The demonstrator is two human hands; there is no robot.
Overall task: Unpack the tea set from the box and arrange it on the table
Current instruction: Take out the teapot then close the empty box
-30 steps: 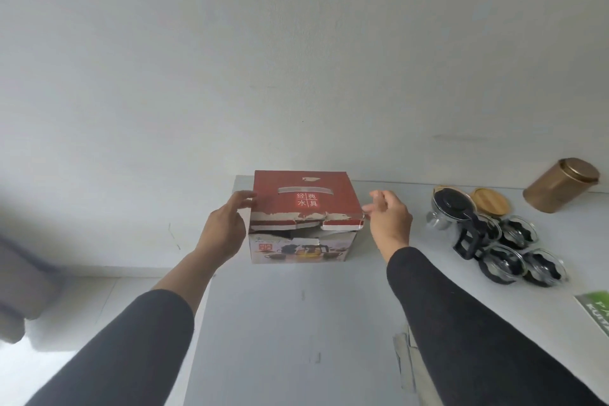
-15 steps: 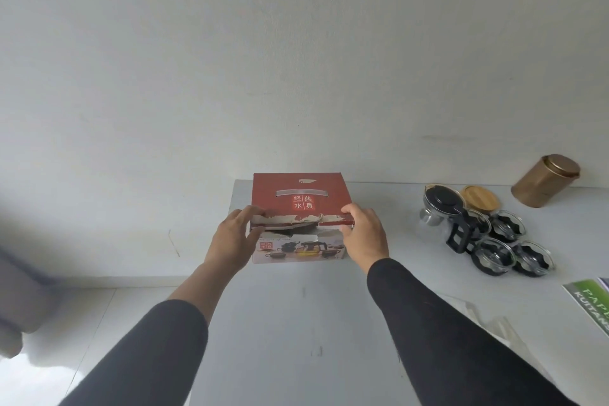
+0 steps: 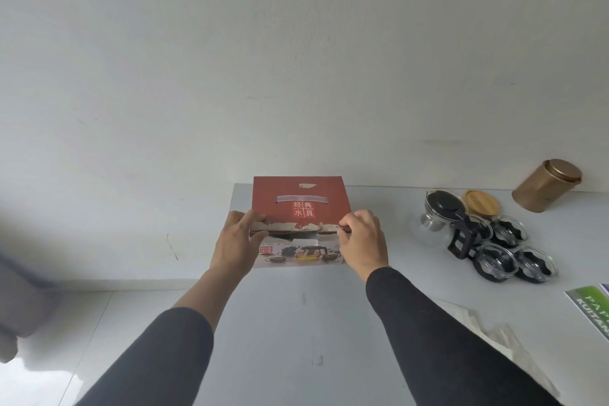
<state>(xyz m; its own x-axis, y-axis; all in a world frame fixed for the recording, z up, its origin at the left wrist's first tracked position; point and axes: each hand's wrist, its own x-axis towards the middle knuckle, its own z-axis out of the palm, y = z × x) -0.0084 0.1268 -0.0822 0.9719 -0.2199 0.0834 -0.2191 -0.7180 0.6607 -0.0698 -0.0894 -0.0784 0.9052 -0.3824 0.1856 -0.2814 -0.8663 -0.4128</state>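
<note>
Red cardboard box: one
Glass teapot with black lid: one
Small glass cups with black holders: four
Round wooden lid: one
Gold metal tin: one
Green paper booklet: one
Hands: two

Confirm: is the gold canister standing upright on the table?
No. The gold canister lies tilted on its side at the table's far right, behind the glass cups.
</note>
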